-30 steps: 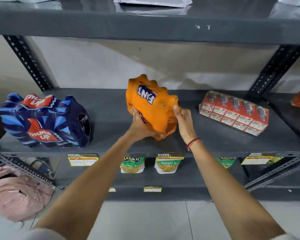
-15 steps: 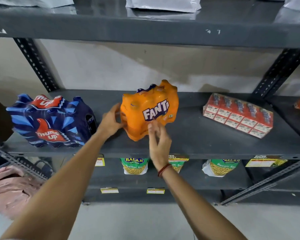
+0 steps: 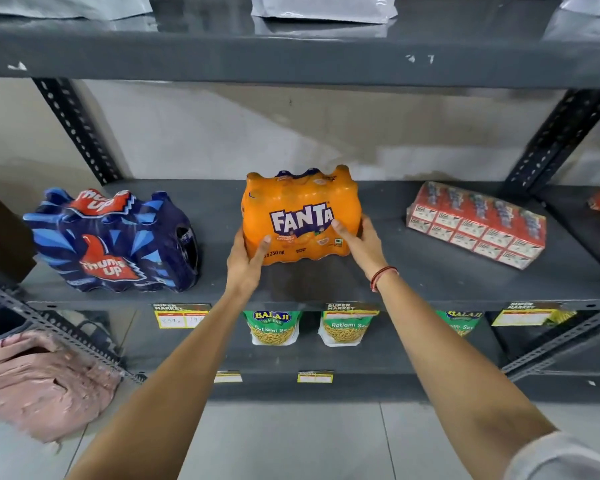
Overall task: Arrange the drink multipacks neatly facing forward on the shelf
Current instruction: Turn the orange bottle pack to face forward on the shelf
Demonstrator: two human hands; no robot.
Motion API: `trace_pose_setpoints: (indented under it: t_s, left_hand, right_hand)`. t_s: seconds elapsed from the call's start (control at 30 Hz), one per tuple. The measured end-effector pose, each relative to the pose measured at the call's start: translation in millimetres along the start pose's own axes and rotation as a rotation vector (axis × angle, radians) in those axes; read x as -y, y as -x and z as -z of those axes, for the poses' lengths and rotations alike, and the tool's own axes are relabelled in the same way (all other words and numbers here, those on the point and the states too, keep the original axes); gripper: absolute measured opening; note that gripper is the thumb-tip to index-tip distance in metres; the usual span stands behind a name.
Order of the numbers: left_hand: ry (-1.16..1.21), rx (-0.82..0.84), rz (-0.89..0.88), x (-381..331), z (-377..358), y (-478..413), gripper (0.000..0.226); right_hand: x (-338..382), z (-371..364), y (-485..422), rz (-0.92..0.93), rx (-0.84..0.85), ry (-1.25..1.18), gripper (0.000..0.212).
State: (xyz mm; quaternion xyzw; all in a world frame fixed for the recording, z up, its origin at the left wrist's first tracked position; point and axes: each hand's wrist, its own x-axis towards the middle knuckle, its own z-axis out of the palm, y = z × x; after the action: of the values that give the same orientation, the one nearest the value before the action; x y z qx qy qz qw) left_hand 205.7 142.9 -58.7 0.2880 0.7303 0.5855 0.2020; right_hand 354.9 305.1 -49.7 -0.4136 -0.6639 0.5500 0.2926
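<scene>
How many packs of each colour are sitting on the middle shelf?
Orange: 1, the Fanta pack, held by the left hand and right hand
Blue: 1, the Thums Up pack
Red: 1, the carton pack
Total: 3, not counting a red pack cut off on the next shelf unit to the right.
</scene>
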Motion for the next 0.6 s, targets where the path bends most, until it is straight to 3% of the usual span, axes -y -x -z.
trace_pose_setpoints:
  t_s: [0.33,0.6]
  left_hand:
    - [-0.104,0.1,-0.059,7,18,10,0.067]
    - [-0.082,0.139,-0.053,13,31,29,0.068]
  right_hand:
    - [-15,7,49,0.137,-0.161,0.083,0.059]
    - [-20,9,79,0.187,-0.177,0.139,0.057]
